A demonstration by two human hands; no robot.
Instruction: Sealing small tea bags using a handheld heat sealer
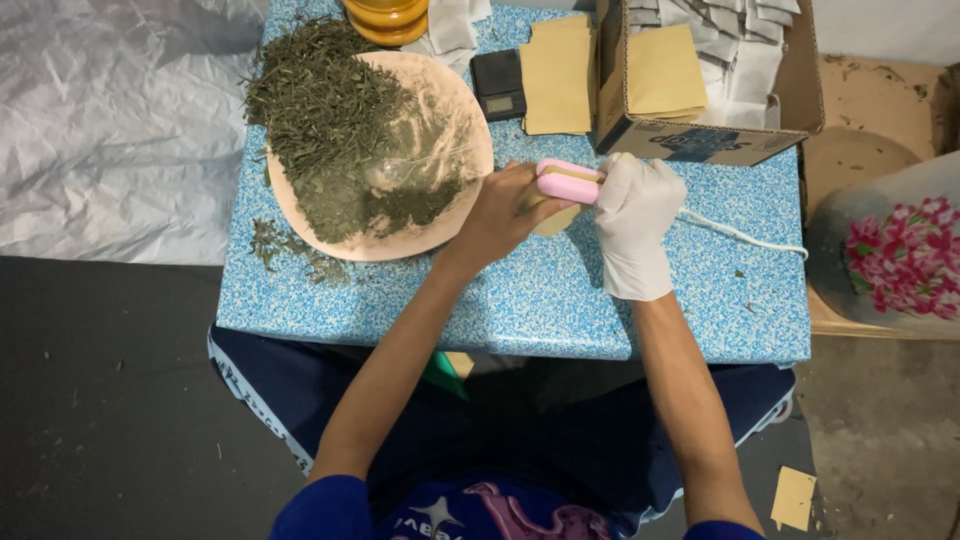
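On our speckled blue table (520, 300), beside the round tan plate (470, 130) — our bare left hand (500, 210) and white-gloved right hand (635, 215) both grip a small pink plastic sealer (565, 183) clamped on a tan paper pouch (558, 218).

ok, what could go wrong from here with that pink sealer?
1. The bare left hand sits right beside the pink sealer clamped on a tan pouch; its fingers might get pinched.
2. The white cord trails over the table edge and could snag.
3. The heaped dried leaves may spill further.

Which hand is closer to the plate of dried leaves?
Left. The bare left hand sits right at the plate's near-right rim; the gloved right hand is farther right, on the pink sealer.
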